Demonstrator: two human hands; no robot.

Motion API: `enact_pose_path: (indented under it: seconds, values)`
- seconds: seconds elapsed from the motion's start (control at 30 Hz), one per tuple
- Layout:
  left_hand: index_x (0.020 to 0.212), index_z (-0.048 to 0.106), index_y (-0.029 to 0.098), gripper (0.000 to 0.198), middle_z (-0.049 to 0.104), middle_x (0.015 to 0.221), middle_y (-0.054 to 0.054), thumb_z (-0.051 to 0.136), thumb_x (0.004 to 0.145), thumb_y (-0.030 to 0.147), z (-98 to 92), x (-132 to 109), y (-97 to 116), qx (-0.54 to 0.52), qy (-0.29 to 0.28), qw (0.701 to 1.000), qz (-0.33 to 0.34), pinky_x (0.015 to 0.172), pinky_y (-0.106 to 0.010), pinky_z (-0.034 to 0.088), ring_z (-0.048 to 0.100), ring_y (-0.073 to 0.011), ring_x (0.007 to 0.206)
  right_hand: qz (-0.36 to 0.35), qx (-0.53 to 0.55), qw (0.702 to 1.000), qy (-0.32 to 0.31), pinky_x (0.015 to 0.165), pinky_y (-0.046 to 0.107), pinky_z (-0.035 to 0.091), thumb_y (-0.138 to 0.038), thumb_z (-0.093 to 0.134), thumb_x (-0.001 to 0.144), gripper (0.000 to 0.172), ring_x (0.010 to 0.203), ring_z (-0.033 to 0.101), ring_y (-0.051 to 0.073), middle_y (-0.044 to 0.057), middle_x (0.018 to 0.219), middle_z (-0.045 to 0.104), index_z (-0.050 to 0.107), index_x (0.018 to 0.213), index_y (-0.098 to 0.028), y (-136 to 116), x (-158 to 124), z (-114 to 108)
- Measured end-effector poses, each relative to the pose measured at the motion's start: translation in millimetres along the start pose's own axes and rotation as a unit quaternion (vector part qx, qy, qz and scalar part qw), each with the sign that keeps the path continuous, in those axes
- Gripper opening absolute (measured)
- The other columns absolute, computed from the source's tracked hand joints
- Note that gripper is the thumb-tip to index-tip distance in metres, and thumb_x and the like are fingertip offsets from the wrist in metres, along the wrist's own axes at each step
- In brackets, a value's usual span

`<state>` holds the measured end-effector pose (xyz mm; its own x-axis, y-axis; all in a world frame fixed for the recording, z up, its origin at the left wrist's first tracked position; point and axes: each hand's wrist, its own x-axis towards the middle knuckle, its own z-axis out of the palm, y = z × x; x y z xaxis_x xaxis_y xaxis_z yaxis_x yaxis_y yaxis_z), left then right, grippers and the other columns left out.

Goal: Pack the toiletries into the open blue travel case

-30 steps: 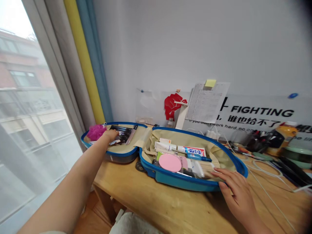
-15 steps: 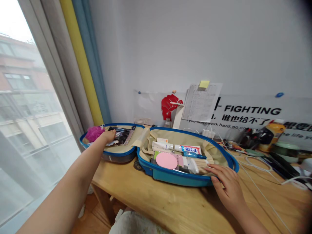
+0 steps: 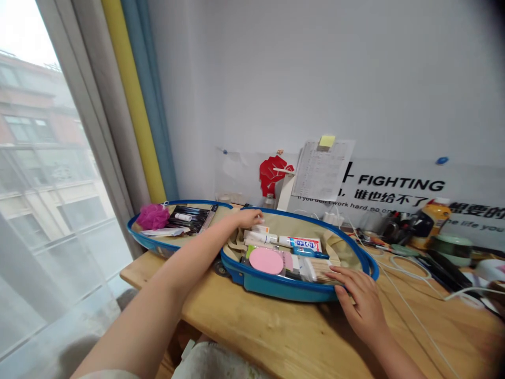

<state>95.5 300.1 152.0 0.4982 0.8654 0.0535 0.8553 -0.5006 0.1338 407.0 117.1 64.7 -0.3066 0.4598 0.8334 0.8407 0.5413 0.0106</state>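
- Across the left part of the tabletop (image 3: 284, 337), an open blue suitcase (image 3: 286, 290) lies with both halves facing up.
- Over the back left of its right half is the left hand (image 3: 248, 217), palm down, the forearm crossing the join. Its fingertips are bunched just by a small white box (image 3: 261, 229); whether they pinch anything I cannot tell.
- At the front right rim rests the right hand (image 3: 361, 300), fingers slightly spread over the edge, thumb outside, fingertips by a bundle of thin sticks (image 3: 320, 269).
- Left of that bundle, along the front rim, is a pink oval pad (image 3: 266, 261). Behind these lie a white tube (image 3: 260, 237), a toothpaste tube (image 3: 303, 243) and a blue bottle (image 3: 310, 252).
- The left half holds a purple bath puff (image 3: 153, 217) at its left end, a white packet (image 3: 163, 232) near its front rim and, beside the puff, a black pack (image 3: 199, 217).
- Toward the tabletop's right end, near the back, stand an orange bottle (image 3: 430, 223) and a green jar (image 3: 452, 250).
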Motion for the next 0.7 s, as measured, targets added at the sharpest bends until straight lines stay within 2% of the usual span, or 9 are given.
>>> enact_pose_path:
  seconds: [0.1,0.23,0.5,0.7]
  values:
    - [0.114,0.057,0.023,0.032,0.064,0.117,-0.003,0.052,0.086,0.037,17.0,13,11,-0.004,-0.045,0.999,-0.009,0.084,-0.023,0.045,0.061,-0.0162,0.100,0.002,0.000,1.000,-0.001,0.081,0.037,0.042,-0.033,0.041,0.090,0.025,0.092,0.062,0.019,0.002,0.099,0.068,0.063,0.098,-0.026,0,-1,0]
    - [0.115,0.057,0.024,0.033,0.065,0.117,-0.003,0.054,0.084,0.038,32.1,19,9,-0.011,-0.081,0.996,-0.036,0.082,-0.023,0.047,0.061,-0.0166,0.100,0.010,0.004,1.000,-0.008,0.083,0.038,0.042,-0.034,0.041,0.089,0.025,0.092,0.062,0.020,0.003,0.100,0.068,0.064,0.098,-0.026,0,-1,0]
    - [0.120,0.056,0.024,0.037,0.065,0.118,-0.004,0.045,0.089,0.040,41.5,16,1,-0.039,-0.092,0.994,-0.052,0.084,-0.023,0.048,0.062,-0.0161,0.100,0.003,0.007,1.000,-0.006,0.083,0.037,0.042,-0.034,0.041,0.089,0.025,0.092,0.061,0.019,0.002,0.099,0.068,0.064,0.098,-0.027,-1,2,-2]
    - [0.120,0.057,0.019,0.038,0.060,0.124,-0.010,0.044,0.091,0.039,46.5,18,-3,-0.048,-0.083,0.995,-0.030,0.094,-0.035,0.045,0.059,-0.0189,0.107,0.008,0.003,1.000,-0.014,0.083,0.037,0.042,-0.034,0.042,0.088,0.025,0.092,0.062,0.019,0.002,0.099,0.068,0.064,0.098,-0.027,0,0,-2]
